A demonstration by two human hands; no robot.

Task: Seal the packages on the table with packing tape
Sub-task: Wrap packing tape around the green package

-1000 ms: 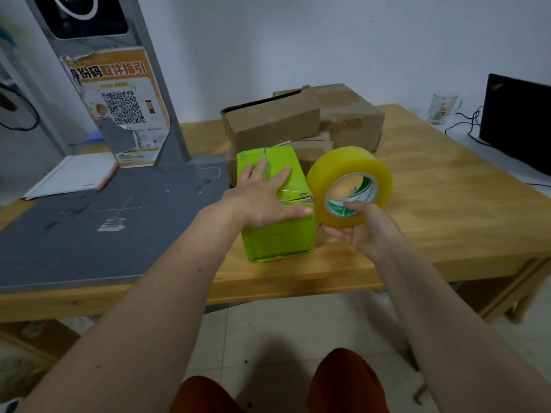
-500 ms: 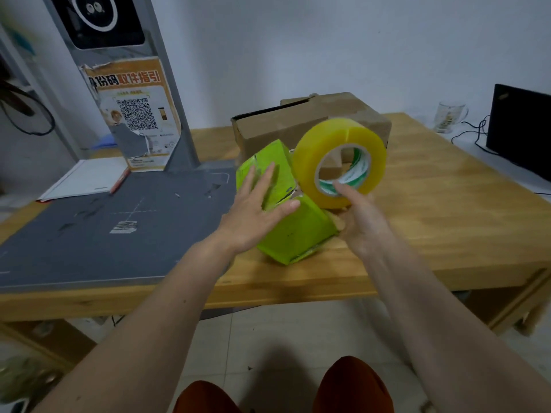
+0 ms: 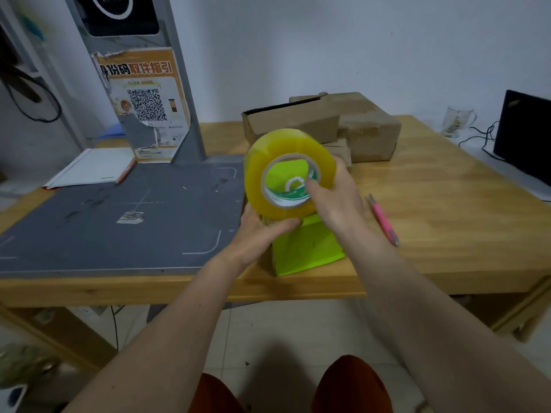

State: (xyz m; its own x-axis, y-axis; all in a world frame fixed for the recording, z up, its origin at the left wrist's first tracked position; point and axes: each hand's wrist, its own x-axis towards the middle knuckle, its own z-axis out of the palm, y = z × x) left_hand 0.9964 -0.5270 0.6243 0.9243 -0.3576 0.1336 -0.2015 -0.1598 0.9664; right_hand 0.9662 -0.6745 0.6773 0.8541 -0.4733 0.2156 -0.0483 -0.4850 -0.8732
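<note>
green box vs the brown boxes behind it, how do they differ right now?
Colour: the green box is bright lime; the brown boxes are plain cardboard.
Place: the green box stands at the table's near edge; the brown boxes sit piled at the far edge.
Handling: the left hand rests against the green box under the tape roll, which the right hand holds; nobody touches the brown boxes.
Shared: both are on the table.

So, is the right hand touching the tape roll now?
Touching. The head view shows the right hand gripping the tape roll: its thumb hooks into the core and its fingers wrap behind the outer rim.
</note>
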